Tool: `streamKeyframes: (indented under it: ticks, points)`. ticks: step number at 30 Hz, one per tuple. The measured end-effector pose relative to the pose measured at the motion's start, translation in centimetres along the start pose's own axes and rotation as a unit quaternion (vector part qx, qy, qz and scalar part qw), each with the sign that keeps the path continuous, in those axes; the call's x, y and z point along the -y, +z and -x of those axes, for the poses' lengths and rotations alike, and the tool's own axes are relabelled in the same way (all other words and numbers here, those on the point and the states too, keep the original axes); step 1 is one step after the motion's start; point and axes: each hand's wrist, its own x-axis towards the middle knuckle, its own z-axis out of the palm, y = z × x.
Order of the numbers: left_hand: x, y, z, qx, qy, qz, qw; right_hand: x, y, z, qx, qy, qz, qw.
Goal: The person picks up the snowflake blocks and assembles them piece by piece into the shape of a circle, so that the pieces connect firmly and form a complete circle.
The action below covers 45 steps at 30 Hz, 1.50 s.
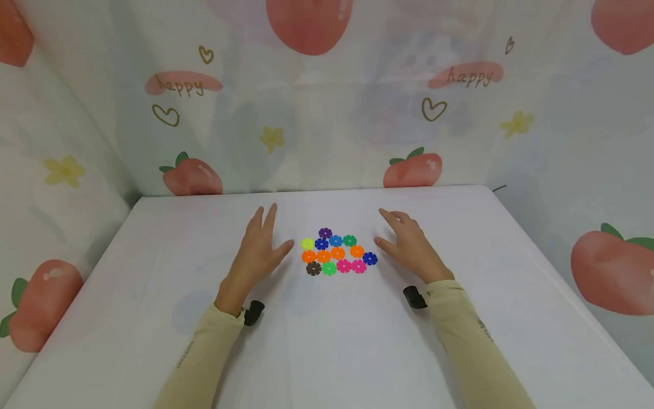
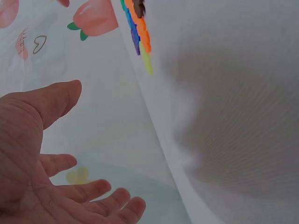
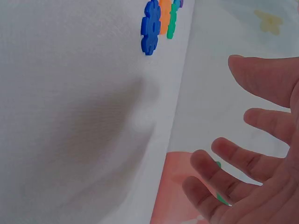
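Note:
Several notched plastic discs lie flat in a cluster on the white table, among them a purple disc (image 1: 325,233), a yellow disc (image 1: 307,243), a brown disc (image 1: 314,268) and a pink disc (image 1: 359,266). To the left of them my left hand (image 1: 258,250) hovers with spread fingers, holding nothing. On the other side, my right hand (image 1: 411,244) is held over the table with its fingers apart, nearest a dark blue disc (image 3: 150,29), and it touches nothing. In the left wrist view, the yellow disc (image 2: 146,59) shows beyond the thumb.
The white-covered table (image 1: 332,352) reaches a printed curtain (image 1: 327,113) at the back, with more curtain at both sides. A black wrist device (image 1: 254,313) sits at the left sleeve, another black device (image 1: 414,297) at the right.

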Motion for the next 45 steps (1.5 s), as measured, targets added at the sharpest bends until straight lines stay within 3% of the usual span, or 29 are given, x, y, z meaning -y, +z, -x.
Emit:
streamKeyframes:
  ticks: [5,11,21,34,41,45]
  points:
    - [-0.7,1.3,0.3,0.025,0.01,-0.029,0.9992,0.0,0.6,0.1,0.015,0.001,-0.002,0.9999]
    - [-1.6,2.4,0.3,0.066,-0.002,-0.045,0.9968,-0.1,1.2,0.1,0.031,-0.02,-0.017,0.9992]
    - [-2.2,3.2,0.6,0.134,0.041,-0.029,0.9897,0.1,1.6,0.4,0.07,0.001,-0.024,0.9973]
    - [-2.6,3.7,0.5,0.157,0.052,-0.067,0.9839,-0.1,2.0,-0.1,0.09,-0.01,-0.015,0.9958]
    - [-2.7,3.8,0.3,0.167,0.03,-0.054,0.984,-0.2,2.2,-0.1,0.098,-0.015,-0.01,0.995]
    - [-2.6,3.7,0.2,0.17,0.033,-0.045,0.9838,-0.4,2.4,-0.2,0.099,-0.021,-0.011,0.9948]
